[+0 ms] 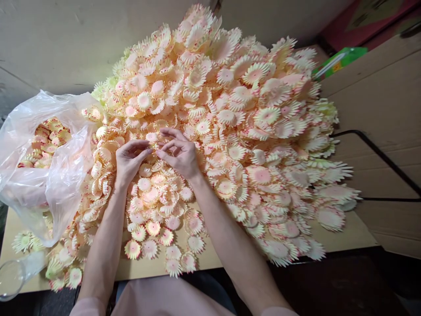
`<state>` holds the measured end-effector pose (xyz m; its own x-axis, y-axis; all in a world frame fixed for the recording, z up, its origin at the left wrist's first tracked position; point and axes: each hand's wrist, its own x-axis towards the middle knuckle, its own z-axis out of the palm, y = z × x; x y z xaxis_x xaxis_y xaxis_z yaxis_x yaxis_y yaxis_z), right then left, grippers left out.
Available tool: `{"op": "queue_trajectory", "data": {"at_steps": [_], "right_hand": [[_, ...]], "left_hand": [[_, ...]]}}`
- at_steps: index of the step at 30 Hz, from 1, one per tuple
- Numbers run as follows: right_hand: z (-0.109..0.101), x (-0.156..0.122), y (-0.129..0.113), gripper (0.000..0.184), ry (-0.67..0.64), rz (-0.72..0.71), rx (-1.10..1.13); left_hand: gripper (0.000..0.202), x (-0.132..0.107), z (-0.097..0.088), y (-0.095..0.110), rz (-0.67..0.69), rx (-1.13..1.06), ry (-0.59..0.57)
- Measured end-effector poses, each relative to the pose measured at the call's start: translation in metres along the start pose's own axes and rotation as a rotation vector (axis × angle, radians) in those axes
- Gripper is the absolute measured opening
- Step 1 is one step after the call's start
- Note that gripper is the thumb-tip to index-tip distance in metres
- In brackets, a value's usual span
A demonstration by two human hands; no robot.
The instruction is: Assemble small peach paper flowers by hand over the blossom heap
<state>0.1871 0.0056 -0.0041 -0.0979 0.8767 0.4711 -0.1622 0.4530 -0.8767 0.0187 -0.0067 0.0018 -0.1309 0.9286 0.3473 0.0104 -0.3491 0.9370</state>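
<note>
left hand (129, 159), right hand (180, 154), grasp indistinct

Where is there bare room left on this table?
Only the near right corner of the table, beside the flower pile, and a thin margin along the near edge between the forearms. Around the left hand, the right hand and the plastic bag it is crowded.

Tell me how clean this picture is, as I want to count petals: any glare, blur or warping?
Head view: soft, even light, no hard shadows on the flower heap. Head view: the plastic bag shows a white sheen that veils its contents. Head view: petals look sharp by the left hand and right hand, but stretched and softer toward the right edge.
</note>
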Motion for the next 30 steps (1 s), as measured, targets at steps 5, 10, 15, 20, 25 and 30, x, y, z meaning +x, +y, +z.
{"op": "queue_trajectory", "data": {"at_steps": [5, 10, 15, 20, 25, 30], "right_hand": [[0.003, -0.002, -0.001, 0.020, 0.135, -0.023, -0.129], [0.008, -0.003, 0.002, 0.020, 0.183, -0.062, -0.212], [0.009, 0.001, 0.007, 0.019, 0.225, -0.060, -0.196], [0.006, 0.004, 0.009, 0.017, 0.240, -0.010, -0.117], [0.003, 0.003, 0.007, 0.020, 0.194, 0.071, -0.063], [0.003, 0.001, 0.004, 0.019, 0.118, 0.073, 0.011]], "left_hand": [[0.029, -0.001, 0.001, 0.001, -0.065, 0.009, -0.102], [0.027, -0.001, 0.006, 0.004, -0.006, 0.034, -0.023], [0.018, -0.001, 0.010, 0.007, 0.104, 0.035, 0.067], [0.027, 0.000, 0.005, 0.004, 0.050, -0.025, 0.010], [0.014, 0.002, 0.001, 0.005, 0.032, -0.008, -0.035], [0.018, 0.001, 0.000, 0.005, 0.049, 0.119, -0.085]]}}
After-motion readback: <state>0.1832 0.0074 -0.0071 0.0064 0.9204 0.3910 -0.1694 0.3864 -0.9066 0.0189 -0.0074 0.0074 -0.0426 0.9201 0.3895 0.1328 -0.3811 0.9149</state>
